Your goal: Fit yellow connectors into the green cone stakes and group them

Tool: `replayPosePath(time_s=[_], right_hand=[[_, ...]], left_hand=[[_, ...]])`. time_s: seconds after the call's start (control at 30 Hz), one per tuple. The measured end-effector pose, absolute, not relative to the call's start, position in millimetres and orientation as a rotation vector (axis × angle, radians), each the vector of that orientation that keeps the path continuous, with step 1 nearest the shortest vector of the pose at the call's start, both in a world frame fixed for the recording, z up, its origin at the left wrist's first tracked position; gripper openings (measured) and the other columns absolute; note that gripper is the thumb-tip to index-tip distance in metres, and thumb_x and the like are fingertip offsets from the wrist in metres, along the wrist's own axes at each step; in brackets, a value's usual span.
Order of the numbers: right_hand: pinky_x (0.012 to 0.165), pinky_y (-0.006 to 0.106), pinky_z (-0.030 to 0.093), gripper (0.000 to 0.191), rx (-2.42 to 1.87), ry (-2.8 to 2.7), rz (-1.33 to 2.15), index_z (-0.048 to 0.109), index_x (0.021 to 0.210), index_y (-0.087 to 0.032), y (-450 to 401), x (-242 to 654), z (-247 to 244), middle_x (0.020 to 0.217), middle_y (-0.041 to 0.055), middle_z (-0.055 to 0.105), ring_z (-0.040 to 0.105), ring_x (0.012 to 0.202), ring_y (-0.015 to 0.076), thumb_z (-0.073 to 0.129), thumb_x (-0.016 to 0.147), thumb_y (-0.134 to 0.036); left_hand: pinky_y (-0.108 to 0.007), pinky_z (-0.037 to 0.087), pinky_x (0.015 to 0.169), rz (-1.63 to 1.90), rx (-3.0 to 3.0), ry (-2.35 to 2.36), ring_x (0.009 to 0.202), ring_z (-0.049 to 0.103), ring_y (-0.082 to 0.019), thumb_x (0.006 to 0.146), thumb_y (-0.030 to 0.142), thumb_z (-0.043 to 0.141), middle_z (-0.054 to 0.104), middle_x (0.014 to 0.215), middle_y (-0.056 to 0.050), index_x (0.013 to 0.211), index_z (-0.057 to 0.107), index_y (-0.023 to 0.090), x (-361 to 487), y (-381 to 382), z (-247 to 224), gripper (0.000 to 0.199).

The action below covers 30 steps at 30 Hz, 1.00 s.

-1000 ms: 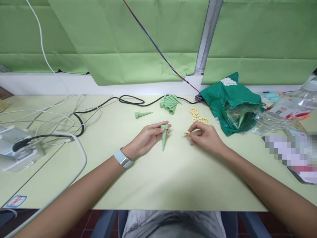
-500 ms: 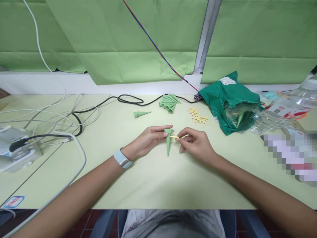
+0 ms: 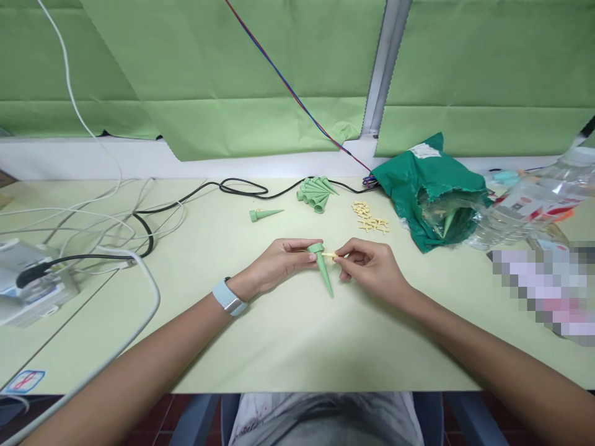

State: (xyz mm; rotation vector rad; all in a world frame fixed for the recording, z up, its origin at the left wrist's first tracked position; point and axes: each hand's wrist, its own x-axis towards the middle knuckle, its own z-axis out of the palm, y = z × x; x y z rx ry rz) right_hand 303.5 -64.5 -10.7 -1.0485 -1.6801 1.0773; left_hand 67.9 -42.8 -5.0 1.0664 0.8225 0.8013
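Green curtains hang behind a pale desk (image 3: 260,353). Above it, the left hand (image 3: 283,265) pinches a green spike (image 3: 324,272) near its top, steadying it, while the right hand (image 3: 369,269) grips a small yellow piece (image 3: 329,254) between closed fingertips (image 3: 338,260), right at the spike.

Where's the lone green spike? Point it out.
Head view: the lone green spike lies on the desk, left of the stacked spikes, beyond the left hand.
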Motion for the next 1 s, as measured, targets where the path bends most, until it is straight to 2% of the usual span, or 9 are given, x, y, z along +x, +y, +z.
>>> replayPosePath(time_s=[0.13,0.3,0.47,0.77,1.0], right_hand=[[0.060,0.029,0.058,0.022,-1.043,-1.673,1.128,0.073,0.087,-0.020,-61.0,307.4,-13.4,0.065,0.0020,0.071,0.073,0.060,0.0204,0.074,0.087,-0.042],[0.062,0.030,0.059,0.022,-1.004,-1.711,1.159,0.074,0.089,-0.019,-59.4,311.0,-14.8,0.071,0.0036,0.074,0.074,0.063,0.0206,0.074,0.087,-0.041],[0.062,0.031,0.060,0.026,-0.983,-1.657,1.263,0.074,0.088,-0.018,-59.5,311.2,-13.6,0.066,0.0037,0.073,0.073,0.061,0.0200,0.078,0.083,-0.043],[0.064,0.033,0.062,0.032,-0.957,-1.611,1.355,0.074,0.086,-0.017,-61.9,310.8,-14.1,0.068,0.0062,0.076,0.074,0.063,0.0208,0.083,0.078,-0.046],[0.064,0.033,0.063,0.033,-0.949,-1.629,1.379,0.076,0.084,-0.016,-65.0,308.9,-8.5,0.068,0.0069,0.076,0.075,0.062,0.0217,0.084,0.077,-0.047]], left_hand=[[-0.043,0.052,0.104,0.786,1.105,0.858,0.105,0.070,-0.022,0.079,0.024,0.084,0.076,0.115,-0.013,0.123,0.075,0.017,69.1,-43.4,-6.9,0.045],[-0.040,0.055,0.098,0.787,1.174,0.872,0.091,0.071,-0.019,0.078,0.025,0.085,0.077,0.104,-0.012,0.120,0.076,0.016,68.8,-44.3,-9.4,0.043],[-0.040,0.057,0.093,0.786,1.226,0.885,0.085,0.071,-0.019,0.076,0.026,0.086,0.077,0.097,-0.011,0.118,0.076,0.015,68.7,-46.2,-9.8,0.044],[-0.039,0.058,0.091,0.803,1.277,0.896,0.090,0.071,-0.020,0.077,0.029,0.086,0.076,0.101,-0.012,0.118,0.075,0.015,72.4,-49.3,-11.2,0.045],[-0.040,0.059,0.089,0.773,1.233,0.882,0.084,0.073,-0.020,0.074,0.027,0.088,0.077,0.097,-0.011,0.115,0.076,0.014,74.5,-52.8,-9.4,0.044]])
